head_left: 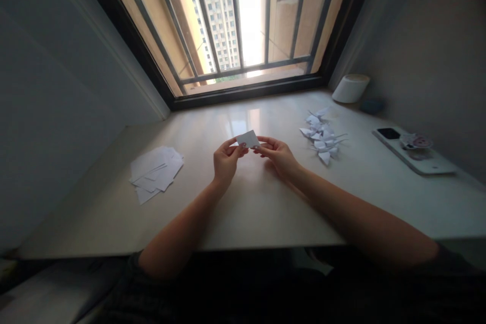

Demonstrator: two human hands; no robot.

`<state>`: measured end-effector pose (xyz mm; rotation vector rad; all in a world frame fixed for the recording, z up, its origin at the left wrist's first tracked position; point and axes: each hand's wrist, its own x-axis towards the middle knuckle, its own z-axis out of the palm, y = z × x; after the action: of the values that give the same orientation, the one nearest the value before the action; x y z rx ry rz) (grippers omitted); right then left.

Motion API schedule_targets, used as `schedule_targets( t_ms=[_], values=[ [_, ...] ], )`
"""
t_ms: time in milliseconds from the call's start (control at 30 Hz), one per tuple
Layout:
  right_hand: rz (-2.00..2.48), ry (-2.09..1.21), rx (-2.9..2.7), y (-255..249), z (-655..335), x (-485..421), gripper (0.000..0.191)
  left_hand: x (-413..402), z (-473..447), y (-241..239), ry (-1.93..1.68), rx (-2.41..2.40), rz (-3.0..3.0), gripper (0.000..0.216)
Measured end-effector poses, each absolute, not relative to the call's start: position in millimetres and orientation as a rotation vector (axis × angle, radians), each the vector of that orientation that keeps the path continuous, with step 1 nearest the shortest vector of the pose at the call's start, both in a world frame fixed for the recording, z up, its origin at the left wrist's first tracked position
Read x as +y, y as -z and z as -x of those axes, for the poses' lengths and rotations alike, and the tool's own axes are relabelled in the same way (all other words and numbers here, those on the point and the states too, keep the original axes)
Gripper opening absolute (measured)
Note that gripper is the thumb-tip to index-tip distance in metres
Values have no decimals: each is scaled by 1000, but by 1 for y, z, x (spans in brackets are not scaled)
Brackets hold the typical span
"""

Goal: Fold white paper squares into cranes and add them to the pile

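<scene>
A small folded piece of white paper (247,138) is held up just above the middle of the table. My left hand (227,158) pinches its left lower edge between thumb and fingers. On the other side, my right hand (278,155) grips the lower right corner, thumb in front. The fingers behind the paper are partly hidden by it. To the right of my right hand lies a heap of folded white paper figures (322,134) with pointed tips. Left of my left hand, a loose stack of white paper sheets (157,171) is spread on the tabletop.
The pale table (243,212) reaches to a barred window (243,93) at the back. A phone (413,152) with a round grip lies at the right. Behind it are a white cup-like object (351,88) and a small dark bluish item (372,106) by the wall.
</scene>
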<state>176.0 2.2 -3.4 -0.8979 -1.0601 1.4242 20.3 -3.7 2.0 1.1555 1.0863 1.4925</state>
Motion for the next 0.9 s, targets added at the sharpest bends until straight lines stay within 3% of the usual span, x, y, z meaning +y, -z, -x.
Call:
schedule_targets(
  t_ms=[300, 900],
  values=[
    [966, -1374, -1108, 7, -180, 4, 47, -3, -18, 0, -1422, 1076, -1181, 58],
    [964, -1392, -1078, 8, -178, 4, 42, -2, -15, -5, -1309, 1026, -1031, 49]
  ],
)
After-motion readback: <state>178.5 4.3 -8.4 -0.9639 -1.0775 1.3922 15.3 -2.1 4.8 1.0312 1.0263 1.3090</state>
